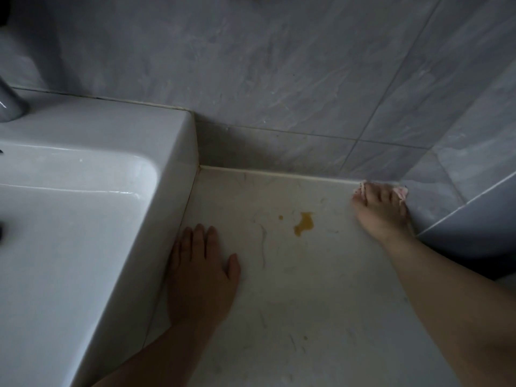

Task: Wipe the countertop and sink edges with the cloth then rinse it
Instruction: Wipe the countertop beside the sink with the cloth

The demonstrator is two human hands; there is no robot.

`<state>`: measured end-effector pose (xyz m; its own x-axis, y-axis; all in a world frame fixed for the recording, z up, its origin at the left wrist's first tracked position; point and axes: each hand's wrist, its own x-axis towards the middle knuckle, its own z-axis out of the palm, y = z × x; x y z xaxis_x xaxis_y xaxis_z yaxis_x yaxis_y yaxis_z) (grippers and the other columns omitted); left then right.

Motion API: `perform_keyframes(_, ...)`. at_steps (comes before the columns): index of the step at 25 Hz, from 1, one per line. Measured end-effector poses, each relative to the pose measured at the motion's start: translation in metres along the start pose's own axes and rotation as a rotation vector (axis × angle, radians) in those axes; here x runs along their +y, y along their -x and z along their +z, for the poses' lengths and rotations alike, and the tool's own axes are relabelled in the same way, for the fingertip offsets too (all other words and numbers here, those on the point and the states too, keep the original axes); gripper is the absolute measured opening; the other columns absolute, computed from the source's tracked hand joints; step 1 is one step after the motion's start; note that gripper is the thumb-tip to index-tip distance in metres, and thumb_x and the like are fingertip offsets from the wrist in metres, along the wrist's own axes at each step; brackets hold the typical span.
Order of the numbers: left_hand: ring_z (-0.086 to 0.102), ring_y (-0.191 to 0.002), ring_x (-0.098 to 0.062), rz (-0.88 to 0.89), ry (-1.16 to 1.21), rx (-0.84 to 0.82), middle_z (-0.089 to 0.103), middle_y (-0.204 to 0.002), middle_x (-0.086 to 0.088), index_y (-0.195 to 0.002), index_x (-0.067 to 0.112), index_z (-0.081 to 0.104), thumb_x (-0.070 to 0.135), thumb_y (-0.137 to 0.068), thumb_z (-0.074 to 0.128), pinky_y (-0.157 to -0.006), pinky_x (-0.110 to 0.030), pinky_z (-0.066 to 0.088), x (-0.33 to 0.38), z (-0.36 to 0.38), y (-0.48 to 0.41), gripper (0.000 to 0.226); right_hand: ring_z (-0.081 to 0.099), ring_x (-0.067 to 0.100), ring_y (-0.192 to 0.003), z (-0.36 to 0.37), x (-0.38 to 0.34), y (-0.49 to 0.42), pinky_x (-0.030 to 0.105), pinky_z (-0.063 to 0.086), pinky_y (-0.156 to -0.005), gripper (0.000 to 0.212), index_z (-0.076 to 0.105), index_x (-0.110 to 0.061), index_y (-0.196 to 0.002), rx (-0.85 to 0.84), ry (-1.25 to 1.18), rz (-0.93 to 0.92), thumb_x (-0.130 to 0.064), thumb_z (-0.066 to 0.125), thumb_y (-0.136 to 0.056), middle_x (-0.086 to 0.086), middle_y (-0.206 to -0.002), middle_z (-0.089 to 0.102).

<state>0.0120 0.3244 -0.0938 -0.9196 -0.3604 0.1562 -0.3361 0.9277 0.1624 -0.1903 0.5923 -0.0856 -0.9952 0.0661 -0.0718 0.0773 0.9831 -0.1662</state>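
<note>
A pale marble countertop (321, 289) fills the lower middle, with a yellow-brown stain (303, 222) near its centre. My right hand (381, 210) presses a pink-and-white cloth (401, 191) flat into the far right corner where the counter meets the tiled walls; only the cloth's edges show around my fingers. My left hand (199, 275) lies flat on the counter, fingers straight, right beside the raised side wall of the white sink (173, 191), which stands on the left.
Grey marbled wall tiles (279, 79) rise behind the counter and along its right side. The base of a metal tap (9, 104) shows at the far left on the sink's back ledge. Thin dark streaks mark the counter surface.
</note>
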Motion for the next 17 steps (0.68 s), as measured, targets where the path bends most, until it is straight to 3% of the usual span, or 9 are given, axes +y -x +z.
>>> perform_keyframes(1, 0.052, -0.116, -0.040, 0.001, -0.004, -0.006, 0.057, -0.123, -0.024, -0.121, -0.002, 0.058, 0.040, -0.080, 0.034, -0.101, -0.044, 0.028, 0.000, 0.000, 0.001, 0.063, 0.018, 0.026, -0.142, 0.000, -0.006, 0.003, 0.045, 0.014, -0.115, 0.056, 0.027, -0.026, -0.145, -0.033, -0.048, -0.006, -0.049, 0.021, -0.095, 0.007, -0.154, 0.023)
perform_keyframes(3, 0.052, -0.115, -0.040, 0.000, 0.007, -0.005, 0.058, -0.123, -0.024, -0.120, -0.001, 0.058, 0.040, -0.080, 0.034, -0.100, -0.045, 0.030, 0.000, -0.002, 0.001, 0.063, 0.018, 0.020, -0.142, 0.006, -0.011, 0.030, 0.044, 0.017, -0.115, 0.060, 0.027, -0.032, -0.146, -0.065, -0.034, -0.187, -0.055, 0.012, -0.092, -0.002, -0.155, 0.024)
perform_keyframes(6, 0.051, -0.115, -0.040, -0.003, 0.013, -0.006, 0.057, -0.123, -0.024, -0.120, -0.001, 0.058, 0.041, -0.081, 0.034, -0.099, -0.047, 0.035, -0.001, -0.001, 0.001, 0.063, 0.035, 0.018, -0.137, -0.004, 0.005, 0.071, 0.039, 0.021, -0.110, 0.058, 0.036, -0.034, -0.142, 0.093, 0.193, -0.394, -0.050, 0.016, -0.090, -0.007, -0.148, 0.040)
perform_keyframes(9, 0.051, -0.116, -0.039, -0.008, 0.001, -0.005, 0.057, -0.124, -0.023, -0.121, 0.000, 0.058, 0.041, -0.081, 0.034, -0.098, -0.047, 0.036, 0.000, -0.001, 0.001, 0.063, 0.044, 0.031, -0.130, -0.012, 0.026, 0.032, 0.040, 0.001, -0.113, 0.072, 0.048, -0.016, -0.136, 0.207, 0.416, -0.385, -0.051, 0.012, -0.085, 0.007, -0.134, 0.055)
perform_keyframes(11, 0.051, -0.116, -0.039, -0.006, -0.017, 0.001, 0.057, -0.124, -0.022, -0.121, 0.001, 0.058, 0.042, -0.081, 0.034, -0.098, -0.046, 0.035, -0.001, 0.001, 0.001, 0.062, 0.033, 0.034, -0.135, -0.005, 0.030, 0.003, 0.037, 0.004, -0.114, 0.078, 0.043, -0.015, -0.139, 0.157, 0.274, -0.280, -0.056, 0.010, -0.082, 0.012, -0.142, 0.046)
perform_keyframes(14, 0.051, -0.117, -0.038, -0.003, -0.024, 0.005, 0.057, -0.124, -0.022, -0.122, 0.001, 0.058, 0.042, -0.081, 0.033, -0.098, -0.045, 0.035, -0.002, 0.001, 0.000, 0.063, 0.025, 0.030, -0.140, 0.005, 0.020, 0.016, 0.041, 0.013, -0.115, 0.067, 0.029, -0.028, -0.146, 0.104, 0.133, -0.152, -0.056, 0.005, -0.089, 0.006, -0.153, 0.030)
perform_keyframes(17, 0.051, -0.116, -0.039, -0.006, -0.013, 0.009, 0.057, -0.124, -0.023, -0.122, 0.000, 0.058, 0.041, -0.081, 0.033, -0.098, -0.046, 0.033, -0.001, 0.000, 0.001, 0.063, 0.044, 0.031, -0.130, 0.016, 0.023, 0.107, 0.039, 0.025, -0.104, 0.066, 0.042, -0.020, -0.140, 0.101, 0.123, -0.444, -0.050, 0.005, -0.095, 0.008, -0.143, 0.046)
